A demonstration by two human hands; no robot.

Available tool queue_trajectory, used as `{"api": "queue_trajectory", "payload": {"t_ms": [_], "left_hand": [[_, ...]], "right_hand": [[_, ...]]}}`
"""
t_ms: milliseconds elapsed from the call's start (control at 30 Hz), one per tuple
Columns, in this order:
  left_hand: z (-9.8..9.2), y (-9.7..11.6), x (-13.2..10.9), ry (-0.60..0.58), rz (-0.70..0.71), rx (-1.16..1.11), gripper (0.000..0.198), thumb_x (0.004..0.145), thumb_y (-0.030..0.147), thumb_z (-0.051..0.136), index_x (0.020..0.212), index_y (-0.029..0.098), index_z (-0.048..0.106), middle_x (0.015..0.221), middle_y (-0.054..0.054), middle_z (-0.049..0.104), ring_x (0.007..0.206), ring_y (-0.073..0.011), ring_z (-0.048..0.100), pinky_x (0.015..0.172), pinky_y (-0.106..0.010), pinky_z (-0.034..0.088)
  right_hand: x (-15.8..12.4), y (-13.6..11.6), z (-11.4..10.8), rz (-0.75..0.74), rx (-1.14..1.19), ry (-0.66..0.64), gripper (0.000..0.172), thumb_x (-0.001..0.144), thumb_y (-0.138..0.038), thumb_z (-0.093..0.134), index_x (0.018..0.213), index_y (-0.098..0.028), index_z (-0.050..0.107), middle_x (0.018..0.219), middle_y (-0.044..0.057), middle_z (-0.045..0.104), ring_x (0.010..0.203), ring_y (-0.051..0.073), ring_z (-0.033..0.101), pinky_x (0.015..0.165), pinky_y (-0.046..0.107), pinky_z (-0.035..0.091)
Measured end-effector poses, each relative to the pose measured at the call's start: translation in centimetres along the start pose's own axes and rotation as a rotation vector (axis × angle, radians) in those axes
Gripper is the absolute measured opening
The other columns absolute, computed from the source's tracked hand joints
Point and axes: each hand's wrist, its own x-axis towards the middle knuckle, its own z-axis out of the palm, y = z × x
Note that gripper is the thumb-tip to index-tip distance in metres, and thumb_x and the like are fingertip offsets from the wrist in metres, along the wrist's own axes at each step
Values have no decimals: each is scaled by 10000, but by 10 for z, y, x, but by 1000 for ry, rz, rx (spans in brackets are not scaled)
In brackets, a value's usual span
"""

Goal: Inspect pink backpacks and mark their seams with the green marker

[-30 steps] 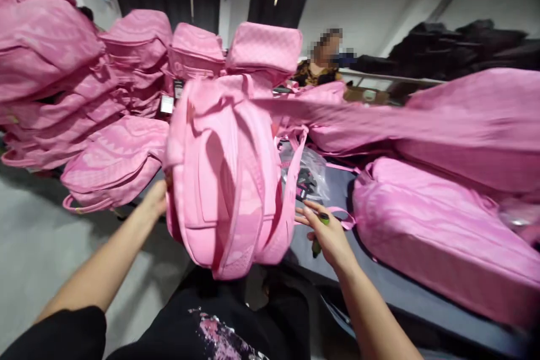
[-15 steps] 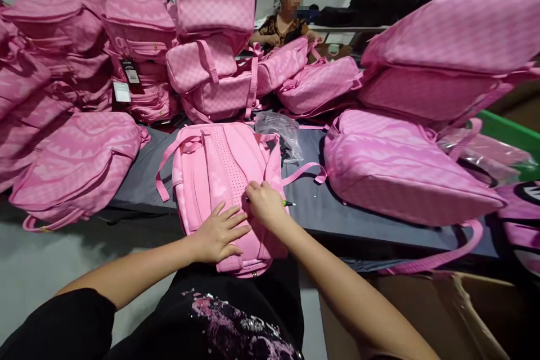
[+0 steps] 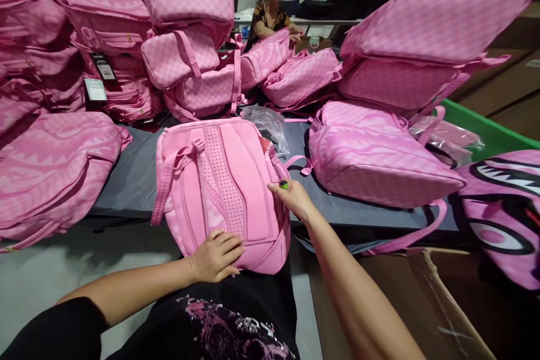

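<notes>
A soft pink backpack [image 3: 256,180] lies back-up across the edge of the grey table [image 3: 133,166], its padded panel curving beside a dotted strip [image 3: 223,174]. The left hand [image 3: 217,256] rests loosely on its lower end, gripping nothing; the right hand [image 3: 293,197] grasps a green-ended pen [image 3: 284,184] over its right side.

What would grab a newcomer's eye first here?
First, the pink backpack, straps up at the near edge of the table, with the left hand resting on it. Next, the tall stacks of pink bags at back left, and the eye-and-teeth print at far right.
</notes>
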Motion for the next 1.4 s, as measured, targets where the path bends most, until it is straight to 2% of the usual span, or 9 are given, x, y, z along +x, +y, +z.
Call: {"api": "queue_trajectory", "payload": {"t_ms": [167,300,400,633,833,1067,1167,1300,1400], "left_hand": [[-87,-59,93,126,-132,68,491,977,460,442,1391,215,544,1430,-134,562,1388,-310,439,1186,-554,256],[-130,-90,150,132,-26,200,471,995,555,384,949,175,658,921,-99,667,896,-245,588,873,-444,420],[-122,-93,154,79,30,209,498,991,568,394,840,173,657,775,-78,621,761,-223,544,685,-378,334],[-83,-115,138,-50,-37,178,544,965,614,439,830,164,713,806,-88,635,841,-236,536,788,-409,318],[-113,-156,130,-175,-162,188,556,925,675,460,796,189,699,847,-62,640,974,-263,543,991,-496,360],[-145,-197,114,-222,-367,99,530,890,714,465,790,224,643,941,-22,630,1190,-290,523,1225,-580,104],[-137,-189,118,-198,-374,194,528,954,654,418,890,184,651,1058,-46,629,1245,-287,472,1214,-589,76],[-111,-144,135,-286,-238,158,525,922,633,530,1004,130,654,1084,-115,650,1083,-281,537,1035,-495,333],[-93,-113,147,-345,-229,95,509,838,590,685,1008,111,656,954,-123,672,927,-268,573,851,-398,374]], "right_hand": [[-57,-31,-34,-77,-194,81,363,859,-572,595,887,-217,661,749,69,712,700,255,654,606,303,365],[-74,-45,-51,-156,-254,128,380,888,-591,541,890,-226,646,774,89,739,697,261,675,588,301,345],[-67,-40,-45,-169,-308,70,361,897,-577,539,900,-232,647,820,91,759,741,277,692,590,303,332],[-44,-32,-14,-63,-448,-42,349,941,-511,533,1083,-220,664,931,123,773,868,315,711,623,315,341],[-31,-33,-6,-34,-477,-85,379,953,-525,516,1112,-213,661,942,141,768,910,330,710,638,322,368],[-26,-34,-1,-26,-485,-107,379,946,-519,548,1115,-199,660,958,144,769,902,331,714,643,332,384],[-25,-34,1,-39,-490,-89,392,950,-519,539,1110,-188,674,953,153,767,867,321,715,645,332,402],[-25,-32,0,-66,-455,-106,451,961,-557,482,1070,-178,700,925,157,765,847,324,713,667,350,434],[-30,-27,-12,-116,-291,-91,556,939,-646,451,1096,-177,704,954,151,762,872,327,710,700,374,465]]}}
